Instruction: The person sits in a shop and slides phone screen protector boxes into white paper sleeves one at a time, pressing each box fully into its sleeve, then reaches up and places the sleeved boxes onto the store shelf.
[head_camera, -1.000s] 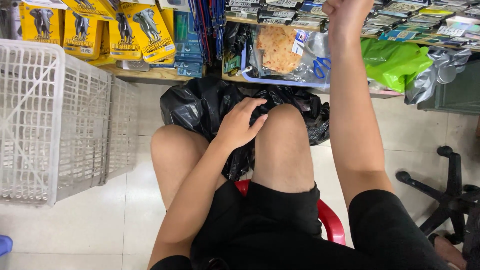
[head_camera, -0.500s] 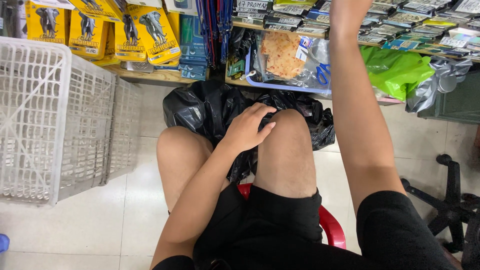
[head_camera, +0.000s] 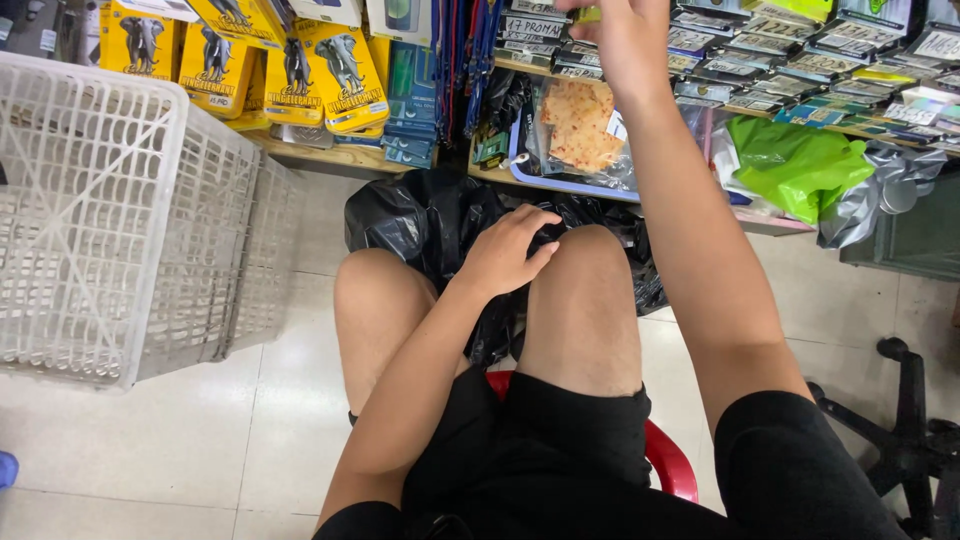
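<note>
Between the knees: left hand (head_camera: 508, 250) clamped on black bag (head_camera: 420, 225) | soft, light; grip rim | right hand (head_camera: 625, 35) grip unclear.

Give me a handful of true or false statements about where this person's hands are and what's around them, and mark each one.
1. The left hand rests on the black plastic bag between the knees. True.
2. The right hand lies flat on the floor. False: it is raised to the shelf of packaged goods.
3. A white lattice basket stands at the person's left. True.
4. The yellow packs with elephant pictures lie inside the basket. False: they hang above the wooden shelf behind it.
5. The person sits on a red seat. True.
6. The green bag is on the person's lap. False: it lies on the shelf edge at right.
</note>
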